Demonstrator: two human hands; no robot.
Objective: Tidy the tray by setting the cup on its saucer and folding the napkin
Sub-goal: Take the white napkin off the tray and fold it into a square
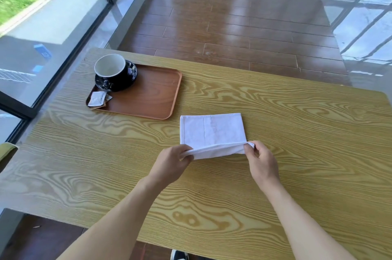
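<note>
A white cloth napkin lies on the wooden table, to the right of the tray. Its near edge is lifted off the table. My left hand pinches the near left corner and my right hand pinches the near right corner. A black cup with a white inside stands on its black saucer at the far left end of the brown tray.
Small paper sachets lie at the tray's near left corner. A glass window wall runs along the table's left side. Beyond the table lies a dark wooden floor. A shoe shows under the near edge.
</note>
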